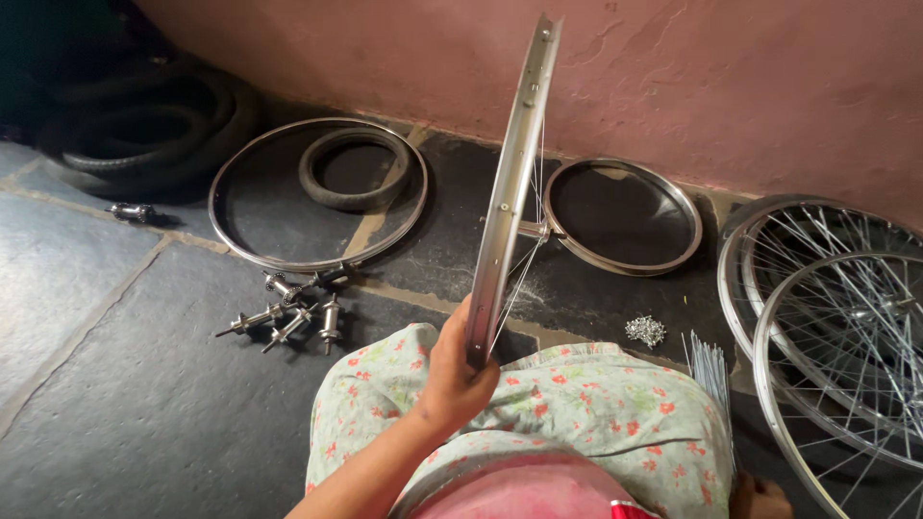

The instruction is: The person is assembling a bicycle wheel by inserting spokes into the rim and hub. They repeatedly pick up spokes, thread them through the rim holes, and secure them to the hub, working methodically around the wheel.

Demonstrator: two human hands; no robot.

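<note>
The left hand point(454, 370) was clamped on the upright rim point(510, 192)'s lower edge; it looked light, stiff, thin-spoked.

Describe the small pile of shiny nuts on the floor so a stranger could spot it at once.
Start at the pink wall and drop to the round steel rim lying flat below it. Just in front of that rim, near the person's flowered knee, sits the pile of nuts. Unlike the long hubs on the left, it is a tight heap of tiny pieces.

Shiny metal wheel rim point(514, 183), matt rubber tyres point(144, 125), rough stone floor point(125, 384), soft floral cloth point(577, 404)
</note>
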